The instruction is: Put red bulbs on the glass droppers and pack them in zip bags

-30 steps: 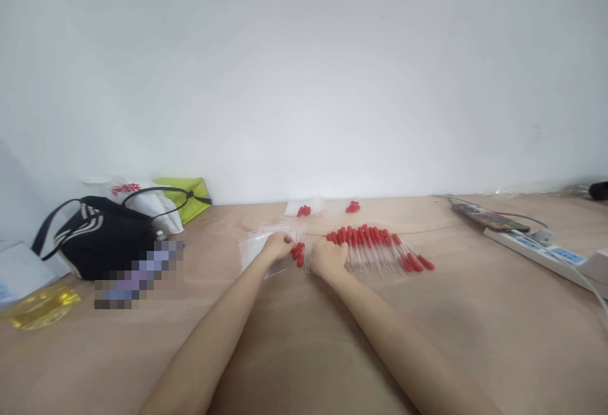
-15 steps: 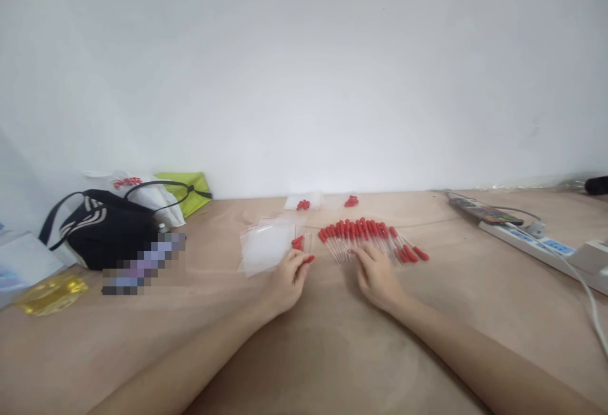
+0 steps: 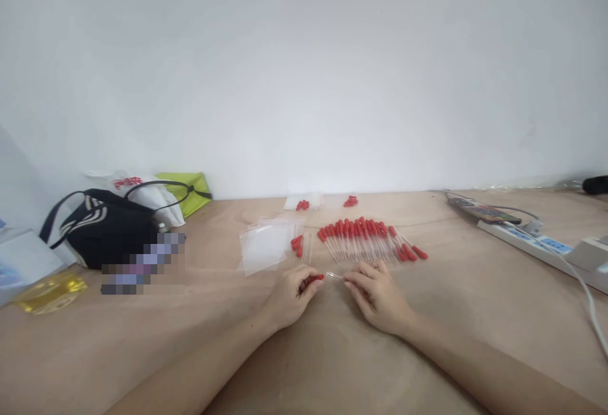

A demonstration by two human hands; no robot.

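Between finger and thumb, my left hand [image 3: 291, 296] pinches a red rubber dropper bulb [image 3: 315, 279], its end pointing right. My right hand [image 3: 377, 294] grips a clear glass dropper tube [image 3: 334, 275], whose free end faces the bulb across a small gap. Beyond my right hand lies a fanned row of droppers [image 3: 356, 229], red bulbs at the far end and clear tubes toward me. Loose red bulbs [image 3: 297, 245] and a few bare clear tubes [image 3: 308, 248] rest just past my left hand. Clear zip bags [image 3: 266, 248] lie in a stack left of them.
Two more clusters of red bulbs [image 3: 303, 205] sit near the wall, one beside a clear bag. A black bag [image 3: 111, 231] and a yellow packet [image 3: 52, 293] stand at left. On the right are a phone [image 3: 484, 211] and a white power strip [image 3: 527, 241] with cables.
My right hand has drawn back from the dropper row with a clear tube. My left hand has come nearer with the red bulb, and the bulb and tube now face each other.
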